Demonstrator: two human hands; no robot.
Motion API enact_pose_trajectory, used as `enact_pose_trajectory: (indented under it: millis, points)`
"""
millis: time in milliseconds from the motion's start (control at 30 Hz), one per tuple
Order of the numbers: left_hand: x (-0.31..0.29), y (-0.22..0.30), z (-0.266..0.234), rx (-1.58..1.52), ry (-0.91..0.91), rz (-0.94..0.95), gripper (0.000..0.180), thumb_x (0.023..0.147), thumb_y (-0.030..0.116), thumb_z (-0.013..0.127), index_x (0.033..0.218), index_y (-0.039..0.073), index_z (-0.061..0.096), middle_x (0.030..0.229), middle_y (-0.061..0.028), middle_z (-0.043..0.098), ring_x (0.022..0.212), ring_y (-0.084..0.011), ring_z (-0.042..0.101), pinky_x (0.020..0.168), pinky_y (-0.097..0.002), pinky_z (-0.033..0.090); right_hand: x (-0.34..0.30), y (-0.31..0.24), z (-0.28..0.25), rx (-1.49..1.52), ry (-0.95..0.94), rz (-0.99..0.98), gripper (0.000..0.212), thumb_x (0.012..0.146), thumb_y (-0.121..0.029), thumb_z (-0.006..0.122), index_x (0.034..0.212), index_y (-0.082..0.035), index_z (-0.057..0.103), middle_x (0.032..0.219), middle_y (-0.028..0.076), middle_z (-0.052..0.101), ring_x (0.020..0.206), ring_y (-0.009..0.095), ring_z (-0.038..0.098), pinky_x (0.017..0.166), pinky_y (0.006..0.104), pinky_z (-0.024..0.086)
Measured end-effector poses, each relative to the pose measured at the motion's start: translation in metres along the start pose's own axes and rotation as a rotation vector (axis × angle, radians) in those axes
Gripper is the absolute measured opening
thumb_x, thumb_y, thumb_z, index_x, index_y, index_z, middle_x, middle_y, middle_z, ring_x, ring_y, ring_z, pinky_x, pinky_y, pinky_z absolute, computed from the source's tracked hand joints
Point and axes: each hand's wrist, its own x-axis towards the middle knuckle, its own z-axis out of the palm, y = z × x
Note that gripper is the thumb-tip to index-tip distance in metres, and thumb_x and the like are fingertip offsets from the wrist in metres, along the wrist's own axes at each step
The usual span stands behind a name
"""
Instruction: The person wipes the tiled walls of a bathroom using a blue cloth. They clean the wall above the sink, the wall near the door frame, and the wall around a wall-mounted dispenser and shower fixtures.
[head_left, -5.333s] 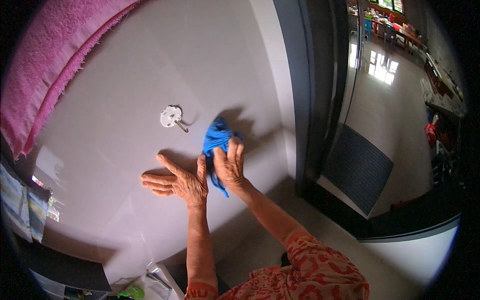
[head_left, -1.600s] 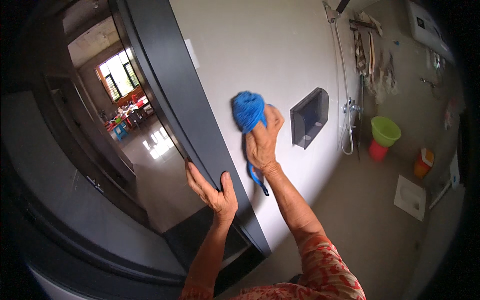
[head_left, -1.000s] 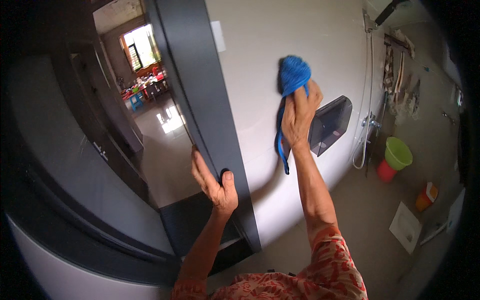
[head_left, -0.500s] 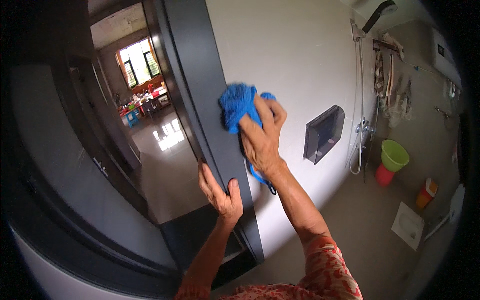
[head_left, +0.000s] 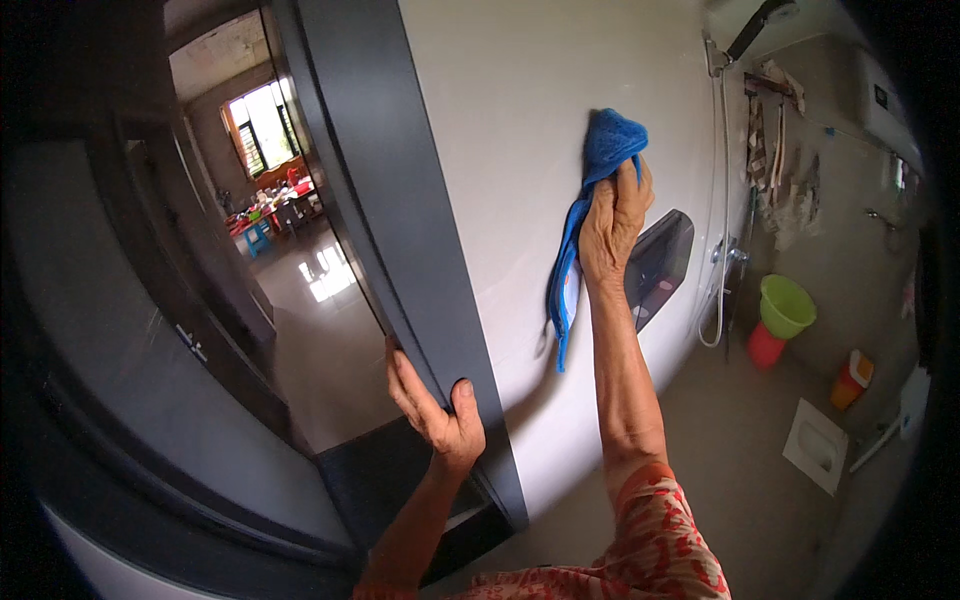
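Note:
My right hand (head_left: pixel 612 228) is raised and closed on a blue cleaning cloth (head_left: pixel 614 142), pressing its bunched part against the white wall (head_left: pixel 510 170). A long end of the cloth dangles below, beside my wrist. My left hand (head_left: pixel 440 415) grips the edge of the dark grey door frame (head_left: pixel 375 150), its thumb on the front face and its fingers round the side. Just right of my right wrist, a smoky, see-through wall-mounted box (head_left: pixel 662 265) is partly covered by the hand.
A shower head (head_left: pixel 762 28) and hose hang farther right. Beyond are a green basin (head_left: pixel 787 306) on a red bucket (head_left: pixel 766 345), an orange and white bin (head_left: pixel 852 380) and a squat toilet (head_left: pixel 816 447). Leftward, the doorway opens onto a room with a cluttered table (head_left: pixel 275 212).
My right hand has moved the cloth off the door frame, right and up onto the white wall. The cloth's long end now hangs loose. My left hand stays on the frame.

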Motion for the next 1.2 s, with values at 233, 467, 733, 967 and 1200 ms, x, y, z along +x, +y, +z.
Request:
enact_pose_trajectory:
  millis: [233, 467, 733, 967, 1200]
  points:
    - [0.002, -0.004, -0.001, -0.040, 0.000, 0.014, 0.064, 0.094, 0.037, 0.038, 0.140, -0.004, 0.020, 0.140, -0.0266, 0.022, 0.127, -0.0394, 0.029, 0.102, -0.0475, 0.027, -0.023, -0.063, -0.006, 0.412, -0.322, -0.045, 0.027, 0.085, -0.008, 0.050, 0.109, -0.009, 0.062, 0.121, 0.012, 0.052, 0.111, 0.028, 0.041, 0.098, 0.0409, 0.028]
    - [0.002, -0.007, 0.002, -0.144, 0.016, 0.067, 0.075, 0.092, 0.053, 0.028, 0.140, -0.004, 0.020, 0.140, -0.0273, 0.023, 0.128, -0.0401, 0.028, 0.103, -0.0481, 0.025, -0.101, -0.079, -0.030, 0.336, -0.455, -0.288, 0.016, 0.080, -0.017, 0.057, 0.095, -0.015, 0.065, 0.125, 0.016, 0.047, 0.107, 0.027, 0.043, 0.088, 0.0392, 0.031]
    - [0.000, -0.005, 0.002, -0.098, 0.005, 0.031, 0.075, 0.092, 0.049, 0.034, 0.140, -0.005, 0.017, 0.137, -0.0279, 0.024, 0.123, -0.0383, 0.032, 0.100, -0.0487, 0.028, -0.151, -0.054, -0.046, 0.122, -0.455, -0.265, 0.021, 0.065, -0.012, 0.063, 0.085, -0.011, 0.060, 0.121, 0.021, 0.045, 0.101, 0.032, 0.043, 0.081, 0.0433, 0.035]
    - [0.001, -0.004, 0.003, -0.037, 0.017, 0.039, 0.070, 0.090, 0.031, 0.049, 0.140, -0.006, 0.016, 0.134, -0.0286, 0.026, 0.122, -0.0381, 0.033, 0.097, -0.0478, 0.031, -0.077, -0.028, -0.028, -0.272, -0.269, -0.124, 0.036, 0.077, -0.013, 0.058, 0.111, -0.004, 0.051, 0.125, 0.026, 0.037, 0.112, 0.039, 0.037, 0.089, 0.0475, 0.027]
    - [-0.001, -0.006, 0.004, -0.027, 0.044, 0.040, 0.068, 0.089, 0.026, 0.049, 0.136, -0.012, 0.019, 0.132, -0.0307, 0.028, 0.119, -0.0393, 0.033, 0.098, -0.0503, 0.027, -0.003, 0.029, -0.019, -0.704, -0.072, -0.113, 0.032, 0.081, -0.013, 0.054, 0.108, 0.004, 0.051, 0.121, 0.025, 0.039, 0.107, 0.037, 0.041, 0.080, 0.0440, 0.036]
